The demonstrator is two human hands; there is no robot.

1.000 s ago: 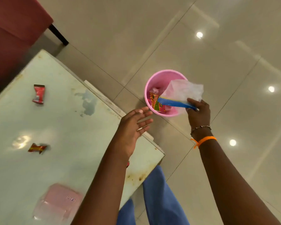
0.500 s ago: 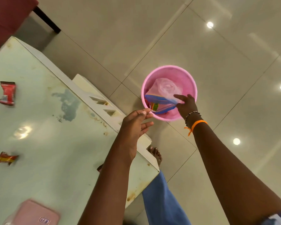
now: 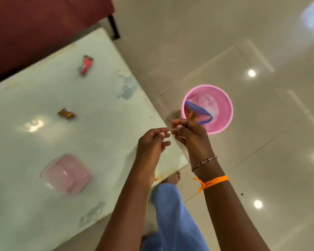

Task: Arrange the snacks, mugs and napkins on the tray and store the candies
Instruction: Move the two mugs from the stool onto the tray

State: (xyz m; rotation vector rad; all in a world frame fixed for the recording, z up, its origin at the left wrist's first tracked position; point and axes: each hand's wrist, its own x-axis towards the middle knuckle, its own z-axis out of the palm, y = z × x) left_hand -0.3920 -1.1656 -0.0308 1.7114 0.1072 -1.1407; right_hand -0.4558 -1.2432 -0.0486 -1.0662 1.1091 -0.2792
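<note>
A pink bucket (image 3: 225, 113) stands on the floor just past the table corner. In it lies a clear plastic bag with a blue zip strip (image 3: 199, 110) and a colourful snack wrapper. Over the table corner my left hand (image 3: 151, 144) and my right hand (image 3: 189, 132) are close together, fingers curled, fingertips almost touching, with nothing clearly held. On the pale green table (image 3: 98, 98) lie a red candy (image 3: 85, 65) and a brown-orange candy (image 3: 66, 113). A pink lidded box (image 3: 66, 173) sits nearer to me.
A maroon sofa (image 3: 43, 24) with a black leg stands behind the table's far edge. My leg in blue trousers (image 3: 170, 214) and a bare foot are beside the table corner. Glossy tiled floor (image 3: 261, 160) lies around the bucket.
My right hand let go of the bag inside the bucket and pulled back to meet my left hand over the table corner. The view swung left, so more of the table shows.
</note>
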